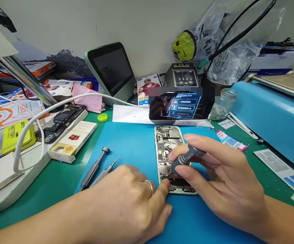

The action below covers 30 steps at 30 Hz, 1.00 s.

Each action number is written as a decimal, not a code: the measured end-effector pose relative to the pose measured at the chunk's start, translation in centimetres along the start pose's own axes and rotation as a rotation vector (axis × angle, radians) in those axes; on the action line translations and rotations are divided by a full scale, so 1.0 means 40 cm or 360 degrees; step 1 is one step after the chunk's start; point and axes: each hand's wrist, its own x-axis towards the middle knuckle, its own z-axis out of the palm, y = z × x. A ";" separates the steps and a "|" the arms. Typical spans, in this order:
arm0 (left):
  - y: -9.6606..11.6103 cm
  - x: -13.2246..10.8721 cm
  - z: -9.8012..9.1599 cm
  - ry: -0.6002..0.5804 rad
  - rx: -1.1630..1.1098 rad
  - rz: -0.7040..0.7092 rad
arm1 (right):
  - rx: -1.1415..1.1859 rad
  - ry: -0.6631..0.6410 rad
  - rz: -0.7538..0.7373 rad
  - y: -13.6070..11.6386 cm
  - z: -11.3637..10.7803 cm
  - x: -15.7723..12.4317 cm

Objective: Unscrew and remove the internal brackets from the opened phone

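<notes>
An opened smartphone [166, 149] with a pale green frame lies on a blue mat, its circuit board and inner parts exposed. My left hand [137, 200], a ring on one finger, rests at its lower left with curled fingers, one fingertip pressing on the phone's lower part. My right hand [220, 176] pinches a short grey screwdriver [185, 159] between thumb and fingers, tilted over the phone's middle. The tip is hard to make out against the parts. Left of my left hand lie a dark precision screwdriver [95, 169] and a grey one with a thin tip [108, 170].
Behind the mat a propped phone [181, 106] plays video. A smart display [108, 71], a glass jar [223, 101] and a soldering station [184, 76] stand farther back. A blue machine [271, 118] borders the right; a small box [73, 140] and white cable [60, 100] lie left.
</notes>
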 end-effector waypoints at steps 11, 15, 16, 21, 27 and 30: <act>-0.003 0.003 0.000 -0.0007 -0.0001 -0.0007 | 0.0023 0.0048 0.0141 -0.006 0.005 -0.002; 0.000 0.002 -0.001 -0.0015 0.0007 -0.0006 | 0.0043 0.0047 0.0196 -0.011 0.005 -0.003; 0.001 0.002 0.000 -0.0015 0.0012 -0.0009 | 0.0037 0.0049 0.0196 -0.013 0.004 -0.004; 0.002 0.003 0.002 -0.0010 0.0021 0.0003 | 0.0003 0.0056 0.0165 -0.013 0.005 -0.001; -0.002 0.004 0.002 0.0052 0.0042 0.0005 | -0.0007 0.0074 0.0206 -0.004 0.011 0.005; -0.002 0.003 0.002 0.0068 0.0027 0.0013 | -0.0017 0.0078 0.0217 -0.005 0.009 0.004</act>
